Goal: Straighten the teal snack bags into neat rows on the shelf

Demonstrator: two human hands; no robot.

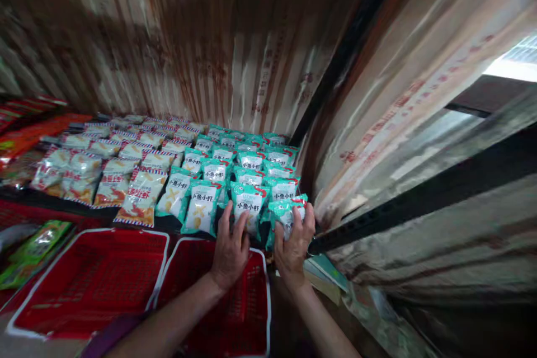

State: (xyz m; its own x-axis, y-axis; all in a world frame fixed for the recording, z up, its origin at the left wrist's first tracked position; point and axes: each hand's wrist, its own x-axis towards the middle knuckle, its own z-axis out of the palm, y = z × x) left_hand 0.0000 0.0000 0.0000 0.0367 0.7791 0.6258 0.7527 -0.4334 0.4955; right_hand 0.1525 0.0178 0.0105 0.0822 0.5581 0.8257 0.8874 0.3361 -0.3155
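Rows of teal-and-white snack bags stand on a dark shelf in front of me. My right hand (293, 243) is at the front right corner, with thumb and fingers on either side of a snack bag (286, 215), partly covering it. My left hand (230, 251) is at the lower left of the neighbouring snack bag (248, 205), its fingers apart and the fingertips at the bag's lower edge. Another teal bag (202, 207) stands just left of that hand.
White-and-red snack bags (140, 193) fill the shelf further left, beside orange packs (33, 137). Below the shelf edge sit two red baskets with white rims, a left basket (92, 268) and a right basket (197, 268). A dark metal post (352, 45) and plastic-wrapped cartons (390, 112) border the right.
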